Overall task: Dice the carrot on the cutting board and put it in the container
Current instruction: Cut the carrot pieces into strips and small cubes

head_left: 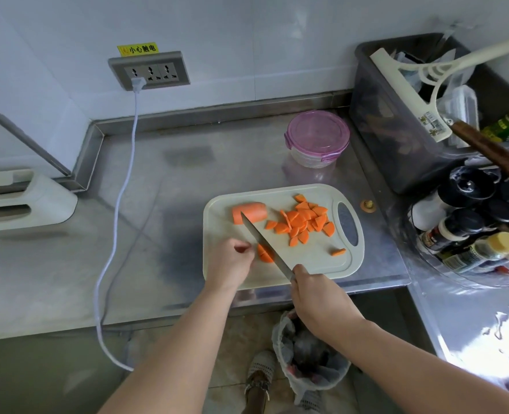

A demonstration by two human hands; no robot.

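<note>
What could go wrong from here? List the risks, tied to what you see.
1. The left hand pins a small carrot piece right against the knife blade held by the right hand; the fingertips could likely get nicked.
2. The cutting board sits near the counter's front edge; pressure might shift it.
3. The container has its lid on, so the pile of cut pieces cannot go in yet.

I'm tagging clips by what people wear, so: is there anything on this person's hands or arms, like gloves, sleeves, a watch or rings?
Nothing that shows. The left hand and the right hand are both bare, with no gloves. Both forearms are uncovered up to the bottom edge of the picture, so no sleeves come into view. No watch, bracelet or ring is visible on either wrist or on the fingers.
</note>
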